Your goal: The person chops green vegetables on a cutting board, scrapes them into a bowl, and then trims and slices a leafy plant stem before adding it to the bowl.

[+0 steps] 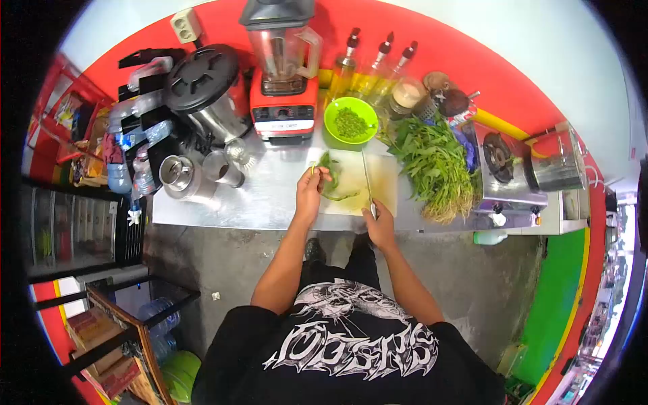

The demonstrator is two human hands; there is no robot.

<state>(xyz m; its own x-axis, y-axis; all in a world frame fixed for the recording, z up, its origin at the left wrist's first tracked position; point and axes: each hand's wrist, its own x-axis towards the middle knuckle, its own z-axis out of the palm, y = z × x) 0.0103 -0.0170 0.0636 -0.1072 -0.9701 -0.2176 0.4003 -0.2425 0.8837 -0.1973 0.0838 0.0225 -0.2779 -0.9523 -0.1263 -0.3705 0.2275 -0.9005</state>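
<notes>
My right hand [380, 224] is closed round the handle of a knife [368, 177], whose blade points away from me over the right part of a pale cutting board [347, 204]. My left hand [312, 189] is pinched at the board's left edge, with a small green stem piece [312, 167] showing at its fingertips. Beside those fingers, green leaves [330, 163] and a thin strip lie on the board. Just behind the board stands a bright green bowl [331, 132] holding chopped greens [351, 123]. A big bunch of leafy greens [432, 162] rests to the right, roots toward me.
A red blender [283, 108] stands behind the steel table [270, 209], near oil bottles [343, 71]. To the left are a lidded steel container [212, 101], a metal jug [181, 179] and a clear cup [223, 169]. A gas stove [509, 182] is at the right.
</notes>
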